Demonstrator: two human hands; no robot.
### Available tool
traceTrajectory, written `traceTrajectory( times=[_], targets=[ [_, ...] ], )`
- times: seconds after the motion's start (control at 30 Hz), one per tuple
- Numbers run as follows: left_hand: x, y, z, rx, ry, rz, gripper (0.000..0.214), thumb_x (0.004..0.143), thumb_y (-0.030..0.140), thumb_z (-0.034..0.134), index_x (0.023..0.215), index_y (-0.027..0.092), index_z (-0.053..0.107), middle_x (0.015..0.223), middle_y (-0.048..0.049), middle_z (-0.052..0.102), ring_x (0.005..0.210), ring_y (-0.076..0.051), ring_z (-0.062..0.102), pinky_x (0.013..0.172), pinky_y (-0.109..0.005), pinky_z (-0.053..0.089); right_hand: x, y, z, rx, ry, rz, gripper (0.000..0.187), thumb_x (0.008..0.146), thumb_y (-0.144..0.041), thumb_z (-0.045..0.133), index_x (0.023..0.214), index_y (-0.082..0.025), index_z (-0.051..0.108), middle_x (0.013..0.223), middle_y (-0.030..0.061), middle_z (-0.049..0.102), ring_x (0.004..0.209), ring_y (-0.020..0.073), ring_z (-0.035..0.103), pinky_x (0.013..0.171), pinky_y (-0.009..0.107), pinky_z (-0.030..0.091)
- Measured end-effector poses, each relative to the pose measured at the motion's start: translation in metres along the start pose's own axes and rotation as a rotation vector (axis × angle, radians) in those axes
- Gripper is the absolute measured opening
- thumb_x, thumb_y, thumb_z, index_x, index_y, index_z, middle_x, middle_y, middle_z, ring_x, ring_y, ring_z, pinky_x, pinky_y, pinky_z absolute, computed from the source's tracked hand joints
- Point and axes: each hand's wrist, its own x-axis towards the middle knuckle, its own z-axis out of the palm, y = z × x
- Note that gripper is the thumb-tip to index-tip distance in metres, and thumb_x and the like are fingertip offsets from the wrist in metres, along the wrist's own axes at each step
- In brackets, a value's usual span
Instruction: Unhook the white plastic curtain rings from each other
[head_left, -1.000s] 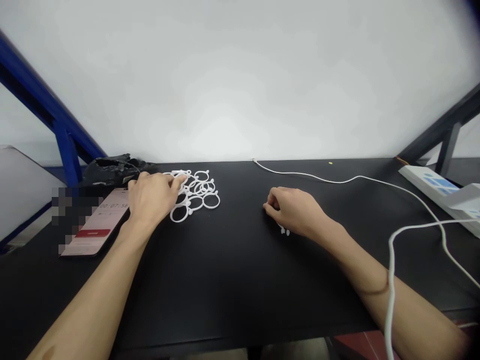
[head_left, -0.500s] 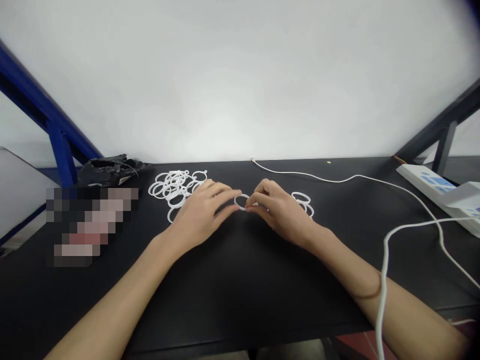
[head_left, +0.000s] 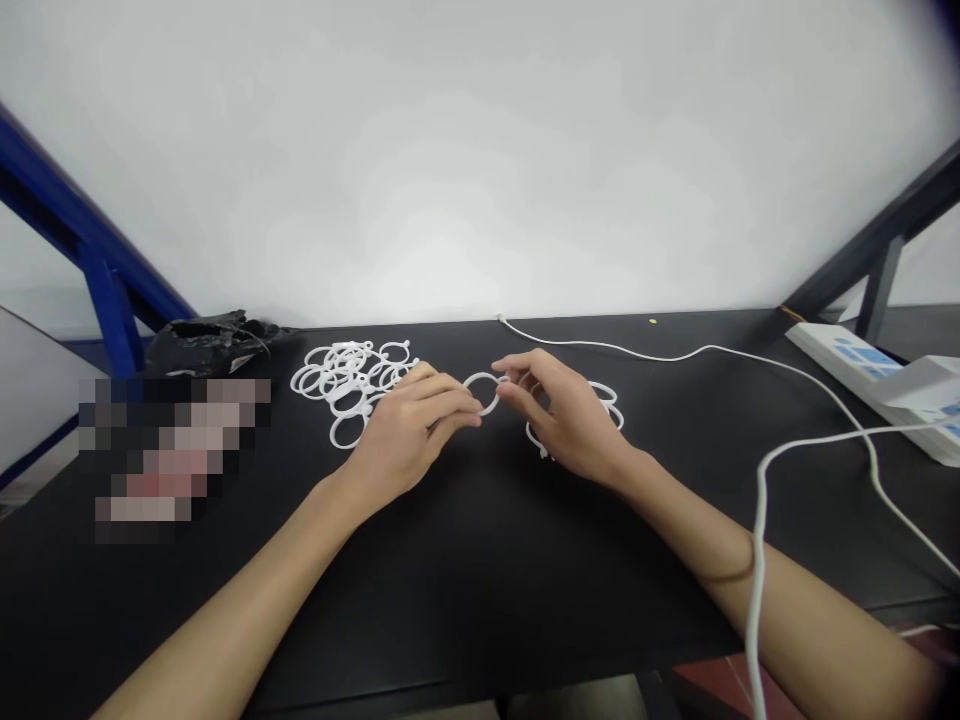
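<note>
Both hands meet at the middle of the black table (head_left: 465, 560) on one white plastic ring (head_left: 482, 393). My left hand (head_left: 409, 430) pinches the ring's left side with its fingertips. My right hand (head_left: 566, 412) pinches the ring's right side between thumb and forefinger. A loose pile of white rings (head_left: 349, 385) lies just left of my left hand. Behind my right hand lie a few more white rings (head_left: 606, 400), partly hidden by it.
A crumpled black bag (head_left: 206, 338) lies at the back left, beside a blurred flat object (head_left: 169, 455). A white cable (head_left: 757, 440) runs from the back across the right side over my right forearm. A white and blue power strip (head_left: 877, 385) sits at the far right.
My left hand left the ring pile and came to the centre with a ring. My right hand lifted off the table to meet it, uncovering a small group of rings behind it.
</note>
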Motion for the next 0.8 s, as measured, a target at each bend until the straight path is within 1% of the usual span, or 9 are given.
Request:
traceTrajectory(
  times=[0.1, 0.23, 0.4, 0.5, 0.57, 0.63, 0.67, 0.77, 0.8],
  targets=[
    [0.0, 0.003, 0.001, -0.033, -0.018, -0.027, 0.008, 0.092, 0.017, 0.059, 0.093, 0.019, 0.067, 0.087, -0.0006, 0.07, 0.079, -0.015, 0.052, 0.074, -0.029, 0.046, 0.001, -0.003, 0.0, 0.117, -0.001, 0.04, 0.013, 0.095, -0.031, 0.054, 0.098, -0.02, 0.06, 0.079, -0.0003, 0.064, 0.07, 0.012, 0.059, 0.065, 0.024, 0.047],
    [-0.002, 0.004, 0.003, -0.041, -0.046, -0.023, 0.009, 0.094, 0.019, 0.057, 0.097, 0.019, 0.066, 0.088, -0.0006, 0.069, 0.079, -0.015, 0.052, 0.075, -0.03, 0.047, 0.001, -0.005, -0.001, 0.152, 0.006, 0.063, 0.014, 0.095, -0.029, 0.053, 0.086, -0.02, 0.058, 0.071, -0.0018, 0.063, 0.063, 0.0105, 0.056, 0.061, 0.023, 0.044],
    [-0.002, 0.003, 0.006, -0.02, -0.081, -0.036, 0.011, 0.095, 0.023, 0.054, 0.095, 0.021, 0.065, 0.085, -0.0007, 0.069, 0.076, -0.016, 0.052, 0.071, -0.031, 0.048, 0.001, -0.004, 0.0, 0.131, -0.012, 0.075, 0.015, 0.095, -0.028, 0.051, 0.083, -0.02, 0.057, 0.071, -0.0014, 0.063, 0.064, 0.0111, 0.057, 0.063, 0.024, 0.045],
    [-0.002, 0.002, 0.006, 0.004, -0.089, -0.03, 0.012, 0.096, 0.024, 0.053, 0.094, 0.021, 0.065, 0.085, -0.0015, 0.069, 0.076, -0.017, 0.052, 0.072, -0.032, 0.048, 0.001, -0.002, 0.002, 0.088, -0.015, 0.072, 0.013, 0.095, -0.028, 0.051, 0.088, -0.021, 0.059, 0.075, -0.0009, 0.066, 0.068, 0.0122, 0.06, 0.067, 0.025, 0.047],
    [-0.001, -0.002, 0.004, 0.053, -0.083, -0.03, 0.012, 0.096, 0.025, 0.053, 0.095, 0.021, 0.065, 0.085, -0.0018, 0.07, 0.077, -0.017, 0.053, 0.073, -0.033, 0.048, 0.001, 0.001, 0.003, 0.017, -0.026, 0.072, 0.013, 0.095, -0.031, 0.054, 0.1, -0.021, 0.059, 0.079, -0.0006, 0.067, 0.069, 0.0126, 0.06, 0.069, 0.026, 0.047],
    [-0.001, -0.008, 0.0, 0.168, -0.073, -0.079, 0.013, 0.095, 0.026, 0.053, 0.094, 0.021, 0.065, 0.085, -0.0023, 0.07, 0.079, -0.019, 0.053, 0.075, -0.035, 0.046, 0.002, 0.005, 0.002, -0.119, -0.032, 0.077, 0.024, 0.094, -0.035, 0.056, 0.112, -0.02, 0.057, 0.084, 0.0006, 0.068, 0.07, 0.0138, 0.06, 0.069, 0.028, 0.047],
    [-0.001, -0.012, -0.003, 0.244, -0.068, -0.122, 0.013, 0.095, 0.027, 0.053, 0.093, 0.021, 0.065, 0.086, -0.003, 0.071, 0.081, -0.021, 0.053, 0.075, -0.036, 0.046, 0.003, 0.006, 0.0, -0.21, -0.03, 0.086, 0.027, 0.093, -0.037, 0.057, 0.114, -0.02, 0.056, 0.086, 0.0016, 0.068, 0.073, 0.0151, 0.061, 0.07, 0.029, 0.047],
    [-0.005, -0.029, -0.013, 0.469, -0.055, -0.276, 0.016, 0.094, 0.028, 0.053, 0.091, 0.02, 0.067, 0.088, -0.0064, 0.071, 0.087, -0.027, 0.052, 0.077, -0.041, 0.043, 0.005, 0.011, -0.008, -0.519, -0.038, 0.147, 0.025, 0.093, -0.04, 0.055, 0.105, -0.018, 0.06, 0.093, 0.0062, 0.067, 0.089, 0.0219, 0.062, 0.071, 0.032, 0.046],
    [-0.007, -0.034, -0.016, 0.522, -0.054, -0.319, 0.017, 0.093, 0.028, 0.053, 0.091, 0.02, 0.068, 0.089, -0.0073, 0.071, 0.089, -0.028, 0.052, 0.077, -0.043, 0.042, 0.005, 0.012, -0.011, -0.604, -0.053, 0.182, 0.026, 0.093, -0.041, 0.054, 0.102, -0.018, 0.061, 0.095, 0.0073, 0.067, 0.091, 0.0237, 0.062, 0.069, 0.033, 0.046]
  ],
)
